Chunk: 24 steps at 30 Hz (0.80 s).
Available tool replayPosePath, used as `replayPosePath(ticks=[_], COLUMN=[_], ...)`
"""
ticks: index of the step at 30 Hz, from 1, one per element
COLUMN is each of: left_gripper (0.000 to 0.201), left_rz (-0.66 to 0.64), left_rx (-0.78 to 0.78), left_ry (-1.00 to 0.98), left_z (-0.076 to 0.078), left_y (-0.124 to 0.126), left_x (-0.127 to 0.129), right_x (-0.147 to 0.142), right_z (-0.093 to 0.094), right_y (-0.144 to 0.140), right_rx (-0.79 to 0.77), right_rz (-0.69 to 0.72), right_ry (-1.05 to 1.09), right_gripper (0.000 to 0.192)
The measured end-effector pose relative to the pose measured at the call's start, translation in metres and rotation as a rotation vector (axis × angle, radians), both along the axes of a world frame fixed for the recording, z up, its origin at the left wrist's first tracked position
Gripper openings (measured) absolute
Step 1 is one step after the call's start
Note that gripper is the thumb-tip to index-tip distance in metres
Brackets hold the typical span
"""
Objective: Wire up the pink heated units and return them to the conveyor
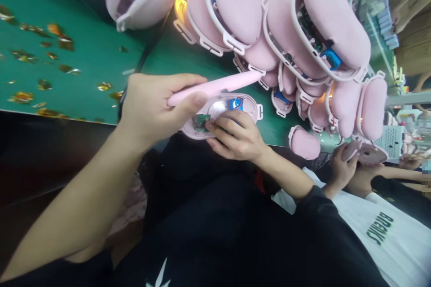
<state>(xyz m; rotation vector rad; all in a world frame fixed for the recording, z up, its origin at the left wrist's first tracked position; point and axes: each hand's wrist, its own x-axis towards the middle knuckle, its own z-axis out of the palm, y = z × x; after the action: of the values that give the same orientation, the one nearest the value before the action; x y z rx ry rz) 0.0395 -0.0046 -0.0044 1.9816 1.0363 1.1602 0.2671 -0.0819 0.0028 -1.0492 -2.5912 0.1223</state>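
A pink oblong shell half (218, 87), tilted and seen nearly edge-on, is gripped by my left hand (158, 103) between thumb and fingers. Below it lies an open pink casing half (251, 110) with a strap loop at its right end. Inside this casing sit a blue wrapped battery (235, 104) with thin wires and a small green circuit board (201, 121). My right hand (239, 136) is closed over the near side of the casing, fingertips bunched at the board. Whatever is between those fingertips is hidden.
Several pink casings (239, 0), some gaping with boards and batteries showing, are piled along the green table (90, 49). Gold foil scraps (22, 97) litter the left. A single pink piece (305, 142) lies near the right edge. Beside me, a co-worker's hand (343, 163) holds another casing.
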Motion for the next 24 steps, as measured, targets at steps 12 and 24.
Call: replayPosePath(ticks=[12,24], left_gripper=[0.048,0.031], left_rz=[0.055,0.014], left_rx=[-0.074,0.153], left_ry=[-0.191,-0.243], left_z=[-0.004,-0.012], left_y=[-0.004,0.004], left_x=[0.006,0.003], right_x=[0.0,-0.015], right_z=[0.022,0.027], right_y=[0.021,0.036], right_rx=[0.011,-0.104], right_rz=[-0.429,-0.397], right_ry=[0.106,-0.03], right_gripper=[0.035,0.03])
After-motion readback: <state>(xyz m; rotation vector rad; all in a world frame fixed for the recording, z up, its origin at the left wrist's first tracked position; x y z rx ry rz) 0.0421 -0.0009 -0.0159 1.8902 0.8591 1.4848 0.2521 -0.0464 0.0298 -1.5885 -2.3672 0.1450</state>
